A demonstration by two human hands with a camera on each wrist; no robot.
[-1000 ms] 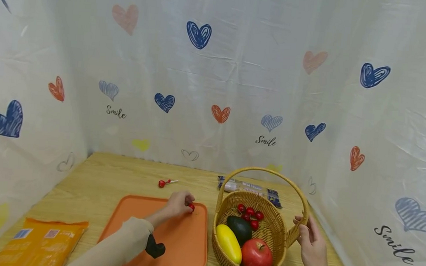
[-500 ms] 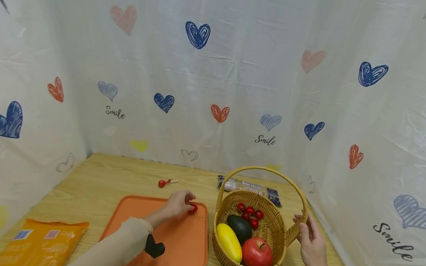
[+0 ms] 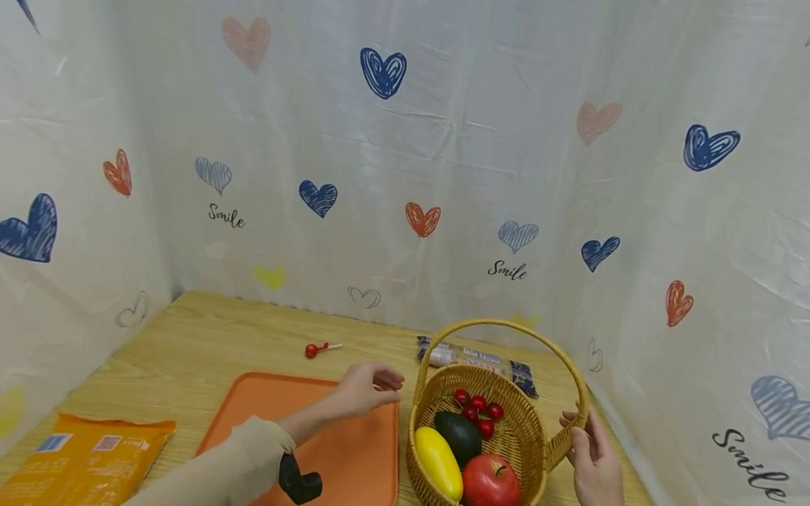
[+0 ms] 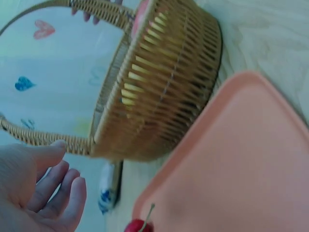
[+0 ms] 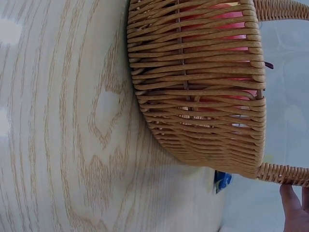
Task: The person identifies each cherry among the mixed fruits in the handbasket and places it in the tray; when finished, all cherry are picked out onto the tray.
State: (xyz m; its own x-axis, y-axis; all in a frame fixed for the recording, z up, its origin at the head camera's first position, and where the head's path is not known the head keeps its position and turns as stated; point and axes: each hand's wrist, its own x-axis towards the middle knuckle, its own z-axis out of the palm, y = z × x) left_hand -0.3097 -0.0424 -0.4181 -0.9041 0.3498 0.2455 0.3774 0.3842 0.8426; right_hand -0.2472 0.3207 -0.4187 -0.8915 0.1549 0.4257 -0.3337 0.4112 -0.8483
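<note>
My left hand [image 3: 367, 390] hovers over the orange tray's right far corner, fingers loosely bent and holding nothing, close to the left side of the basket handle. In the left wrist view, the thumb overlaps that handle, and a red cherry with a green stem [image 4: 137, 225] lies on the tray [image 4: 241, 145]; the hand hides this cherry in the head view. With thumb and fingers, my right hand [image 3: 597, 470] grips the handle's right base [image 3: 561, 444]. The wicker basket [image 3: 533, 481] contains a red apple [image 3: 491, 484], a yellow oval fruit [image 3: 438, 463], a dark green avocado [image 3: 458, 437] and several cherries [image 3: 477, 403].
A red ball-shaped thing with a white stick [image 3: 311, 351] lies on the wooden table [image 3: 230, 327] behind the tray. Behind the basket is a long clear-and-blue package [image 3: 523, 377]. An orange packet [image 3: 80, 461] lies at front left. Heart-printed curtains [image 3: 412, 144] enclose the table.
My left hand has let go of the cherry near the tray's far right corner and moved right towards the basket handle. My right hand keeps its grip on the handle.
</note>
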